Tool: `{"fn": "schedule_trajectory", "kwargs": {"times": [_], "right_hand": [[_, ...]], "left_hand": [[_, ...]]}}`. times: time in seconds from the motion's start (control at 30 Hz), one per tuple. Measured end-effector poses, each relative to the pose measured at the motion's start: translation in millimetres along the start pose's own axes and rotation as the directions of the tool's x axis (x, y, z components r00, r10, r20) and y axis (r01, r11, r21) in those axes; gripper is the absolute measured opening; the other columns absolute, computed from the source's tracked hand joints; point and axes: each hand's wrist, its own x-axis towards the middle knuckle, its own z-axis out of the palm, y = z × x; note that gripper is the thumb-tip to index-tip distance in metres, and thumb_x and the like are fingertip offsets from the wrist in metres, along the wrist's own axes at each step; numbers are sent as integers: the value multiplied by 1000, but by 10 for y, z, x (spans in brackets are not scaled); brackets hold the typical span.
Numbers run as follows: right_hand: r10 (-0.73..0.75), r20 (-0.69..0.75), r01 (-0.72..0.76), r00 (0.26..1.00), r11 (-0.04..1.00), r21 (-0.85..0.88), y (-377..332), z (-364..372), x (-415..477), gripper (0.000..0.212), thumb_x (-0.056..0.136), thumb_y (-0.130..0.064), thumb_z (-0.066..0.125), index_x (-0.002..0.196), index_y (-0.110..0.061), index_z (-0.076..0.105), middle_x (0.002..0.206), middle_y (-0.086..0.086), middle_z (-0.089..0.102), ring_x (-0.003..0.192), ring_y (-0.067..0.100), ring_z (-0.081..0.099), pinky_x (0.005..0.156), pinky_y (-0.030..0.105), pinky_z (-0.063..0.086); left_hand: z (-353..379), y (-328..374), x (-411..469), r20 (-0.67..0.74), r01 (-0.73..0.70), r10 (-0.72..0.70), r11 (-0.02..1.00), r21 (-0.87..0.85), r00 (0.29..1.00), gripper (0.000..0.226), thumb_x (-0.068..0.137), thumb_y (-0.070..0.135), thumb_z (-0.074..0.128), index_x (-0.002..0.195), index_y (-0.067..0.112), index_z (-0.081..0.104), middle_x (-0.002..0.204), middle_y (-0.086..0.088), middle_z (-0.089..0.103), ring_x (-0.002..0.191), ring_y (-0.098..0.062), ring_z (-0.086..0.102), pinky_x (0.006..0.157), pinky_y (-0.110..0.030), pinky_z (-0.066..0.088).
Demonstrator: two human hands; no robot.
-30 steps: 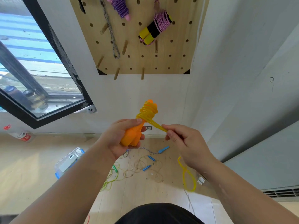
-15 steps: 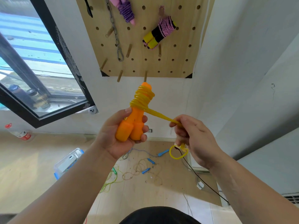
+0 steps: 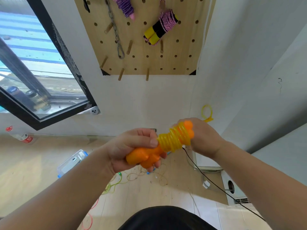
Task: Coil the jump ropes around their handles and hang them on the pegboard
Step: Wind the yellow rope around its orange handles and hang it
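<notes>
My left hand (image 3: pixel 132 146) grips the two orange handles (image 3: pixel 142 157) of a jump rope, held side by side and tilted to the right. Its yellow rope (image 3: pixel 174 139) is coiled tightly around the handles' upper part. My right hand (image 3: pixel 201 136) sits behind the coil's far end and holds the rope's free end, whose last loop (image 3: pixel 206 112) sticks up above it. The wooden pegboard (image 3: pixel 142 52) hangs on the wall ahead. A coiled yellow-and-black rope bundle (image 3: pixel 160 29) and a coiled purple rope bundle (image 3: pixel 126 6) hang on it.
A metal chain (image 3: pixel 116 34) hangs on the pegboard among several bare pegs (image 3: pixel 147 74). More jump ropes (image 3: pixel 141 177) lie tangled on the wooden floor below. A clear plastic box (image 3: pixel 72 162) lies at left, an open window (image 3: pixel 33 67) beyond. A black cable (image 3: pixel 216 186) runs right.
The handles have tilted over to the right. My right hand has wound the last of the yellow rope round them and moved up behind the coil; the hanging loop is now short.
</notes>
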Motion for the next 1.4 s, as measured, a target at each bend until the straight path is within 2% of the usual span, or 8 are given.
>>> {"fn": "schedule_trajectory", "kwargs": {"times": [0.13, 0.33, 0.47, 0.63, 0.8, 1.07, 1.23, 1.4], "right_hand": [[-72, 281, 109, 957, 987, -118, 66, -46, 143, 14, 92, -21, 48, 95, -16, 61, 82, 4, 61, 72, 27, 59, 57, 32, 40], [90, 572, -1, 815, 988, -155, -249, -200, 490, 16, 102, -27, 42, 101, -17, 54, 100, 5, 60, 93, 29, 59, 74, 39, 48], [63, 493, 8, 868, 990, -141, -557, -246, 523, 20, 102, -32, 42, 106, -17, 55, 100, 5, 61, 88, 29, 61, 74, 40, 51], [140, 257, -123, 956, 989, -80, -515, -39, 310, 10, 101, -20, 47, 105, -21, 56, 100, -1, 59, 84, 26, 63, 72, 42, 52], [227, -182, -179, 957, 952, 248, -524, 53, 17, 18, 87, -21, 65, 100, -15, 76, 77, -7, 59, 66, 12, 57, 53, 25, 46], [337, -212, -279, 917, 924, 261, -553, 8, -177, 24, 95, -32, 53, 94, -20, 73, 81, -13, 63, 76, 4, 54, 60, 20, 45], [619, -111, -488, 778, 705, 515, -553, -38, -136, 17, 92, -25, 70, 79, -28, 60, 70, -11, 61, 70, 14, 55, 58, 27, 45], [603, -103, -414, 791, 651, 636, -508, -101, -137, 16, 90, -19, 75, 81, -26, 64, 73, -6, 66, 67, 18, 60, 62, 34, 50]], "left_hand": [[49, -74, 32, -227, 196, -108, 891, 410, 968, 30, 63, 19, 90, 82, 8, 69, 88, -27, 71, 69, -31, 68, 59, -35, 55], [-15, -283, 214, -508, 454, 151, 288, 843, 848, 26, 65, 33, 84, 76, 18, 66, 62, 5, 58, 52, -9, 51, 50, -22, 42], [-154, -246, 280, -642, 482, 274, 472, 738, 716, 31, 67, 37, 86, 78, 18, 64, 64, 3, 63, 50, -11, 58, 45, -22, 42], [-265, -100, 287, -744, 268, 265, 816, 512, 614, 37, 69, 21, 92, 84, 0, 65, 55, -2, 61, 44, -11, 52, 44, -25, 44], [-216, -88, 349, -730, 240, 183, 868, 435, 659, 33, 70, 17, 92, 81, 5, 64, 62, -10, 64, 51, -18, 57, 54, -35, 48], [-135, -3, 443, -741, 125, 256, 901, 416, 621, 35, 69, 16, 91, 85, 2, 63, 65, -10, 63, 54, -18, 59, 50, -29, 48], [-50, 150, 358, -670, -82, 155, 987, 139, 726, 27, 83, 13, 78, 100, 1, 61, 94, -23, 74, 71, -33, 68, 63, -41, 52], [42, 198, 215, -504, -145, 63, 982, -124, 861, 53, 71, 20, 73, 118, 0, 61, 95, -20, 72, 70, -30, 66, 58, -35, 52]]}}
